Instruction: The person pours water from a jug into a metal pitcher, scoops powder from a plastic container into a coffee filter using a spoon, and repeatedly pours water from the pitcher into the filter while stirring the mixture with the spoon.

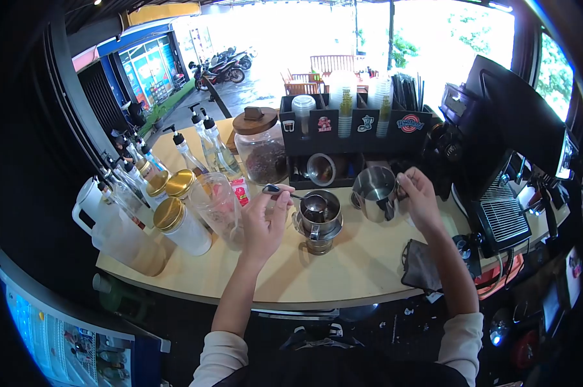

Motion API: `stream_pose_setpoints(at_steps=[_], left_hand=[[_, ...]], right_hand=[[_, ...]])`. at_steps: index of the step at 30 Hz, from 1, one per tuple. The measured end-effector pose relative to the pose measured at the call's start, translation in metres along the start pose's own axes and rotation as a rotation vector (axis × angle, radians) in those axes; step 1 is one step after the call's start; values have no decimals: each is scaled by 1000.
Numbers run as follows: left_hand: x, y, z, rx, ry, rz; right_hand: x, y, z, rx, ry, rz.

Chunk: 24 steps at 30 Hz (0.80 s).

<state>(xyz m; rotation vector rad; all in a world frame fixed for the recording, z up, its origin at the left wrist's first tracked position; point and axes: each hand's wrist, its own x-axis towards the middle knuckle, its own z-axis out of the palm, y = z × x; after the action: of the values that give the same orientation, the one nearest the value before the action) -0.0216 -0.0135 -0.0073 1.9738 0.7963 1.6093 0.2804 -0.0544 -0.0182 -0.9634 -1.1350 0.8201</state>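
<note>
My left hand (266,222) is closed in a pinch on the dark handle of a spoon (295,195). The spoon's bowl end reaches into a metal cup (317,226) with dark contents, standing at the middle of the counter. To the right, my right hand (422,197) grips the side of a shiny metal pitcher (373,188), probably by its handle, which my fingers mostly cover. The pitcher is beside the cup, apart from it. Close to my left wrist stands a tall clear plastic container (215,203).
Gold-lidded jars (187,226), a large jug (120,229) and several pump bottles (217,151) crowd the left. Behind are a wooden-lidded jar (262,148) and a black cup organizer (353,132). A dark cloth (422,264) and an espresso machine (505,216) occupy the right.
</note>
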Motion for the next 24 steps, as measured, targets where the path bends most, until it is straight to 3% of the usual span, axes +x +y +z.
stream_pose_setpoints(at_steps=[12,24], left_hand=[[4,5,5,3,-43,57],[7,4,4,35,-52,97]], right_hand=[[28,-58,62,-134,-199,-72],[39,-53,77,-262,-236,-108]])
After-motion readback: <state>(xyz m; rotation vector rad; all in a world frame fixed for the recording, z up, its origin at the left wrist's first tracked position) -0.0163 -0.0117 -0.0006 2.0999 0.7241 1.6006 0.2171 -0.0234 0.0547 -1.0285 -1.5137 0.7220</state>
